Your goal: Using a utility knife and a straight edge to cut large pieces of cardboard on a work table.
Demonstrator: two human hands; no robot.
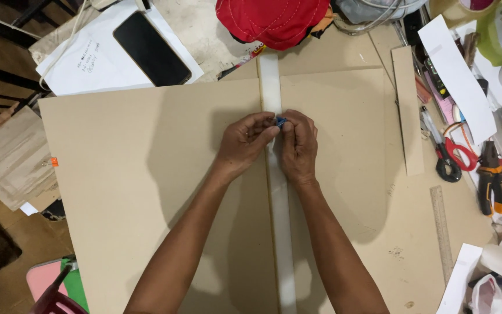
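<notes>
Both hands meet over a long white strip [278, 221] that lies along the seam between two cardboard sheets [146, 174], its long axis running straight away from the person. The left hand [245, 142] and the right hand [298, 145] are both closed, pinching a small blue object [280, 121] between their fingertips just above the strip. Neither hand is nearer; they touch it from either side. Red-handled scissors [457, 152] and a ruler [440, 224] lie well apart to the right.
</notes>
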